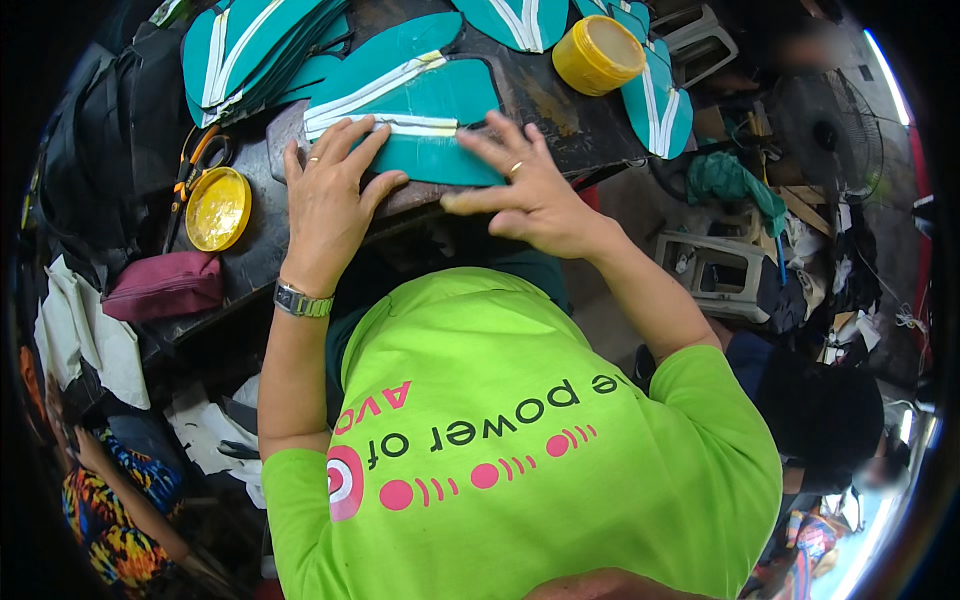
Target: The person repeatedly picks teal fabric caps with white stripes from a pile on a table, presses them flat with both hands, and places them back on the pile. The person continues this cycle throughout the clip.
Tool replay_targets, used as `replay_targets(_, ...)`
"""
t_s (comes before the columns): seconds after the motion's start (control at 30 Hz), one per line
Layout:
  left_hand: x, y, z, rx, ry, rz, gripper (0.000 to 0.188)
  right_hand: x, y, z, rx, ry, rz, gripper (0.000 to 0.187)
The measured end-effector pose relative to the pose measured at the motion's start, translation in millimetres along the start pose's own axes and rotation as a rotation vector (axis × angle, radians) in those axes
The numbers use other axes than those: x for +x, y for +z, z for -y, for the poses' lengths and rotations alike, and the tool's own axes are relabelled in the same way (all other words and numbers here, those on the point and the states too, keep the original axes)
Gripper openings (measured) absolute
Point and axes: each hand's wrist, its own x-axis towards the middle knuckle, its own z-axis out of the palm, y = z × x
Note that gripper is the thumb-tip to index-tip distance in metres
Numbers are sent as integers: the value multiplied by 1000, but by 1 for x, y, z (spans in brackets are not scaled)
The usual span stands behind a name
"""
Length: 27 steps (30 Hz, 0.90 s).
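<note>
A teal rounded panel (400,160) lies at the near edge of the dark worktable, with two white strips (365,92) set in a V across it. My left hand (335,195), with a watch at its wrist, lies with fingertips on the left end of the nearer strip, thumb apart. Over the right end of that strip, my right hand (540,195) has its fingers spread, slightly smeared by motion. Nothing shows in its grasp, and whether its fingertips touch the panel I cannot tell. A stack of similar teal panels (240,50) sits at the far left.
Left of my left hand are a yellow lid (218,208), orange-handled scissors (190,160) and a maroon pouch (163,285). A yellow tub (598,55) stands far right, beside more teal panels (660,105). Plastic stools (712,275) and a fan (825,135) are to the right.
</note>
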Motion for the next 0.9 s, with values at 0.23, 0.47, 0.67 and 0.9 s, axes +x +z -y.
replay_targets(0.23, 8, 6, 4, -34, 7, -36, 50, -8, 8, -1, -403, 229, -122, 67)
replay_targets(0.47, 5, 5, 5, -73, 27, -24, 51, 17, 31, 8, -521, 154, -243, 83)
replay_targets(0.67, 3, 3, 7, -120, 33, -18, 50, 17, 20, -1, -292, 47, -101, 67)
replay_targets(0.9, 0, 4, 10, -133, 45, -5, 50, -10, 18, -9, -138, 153, -203, 53)
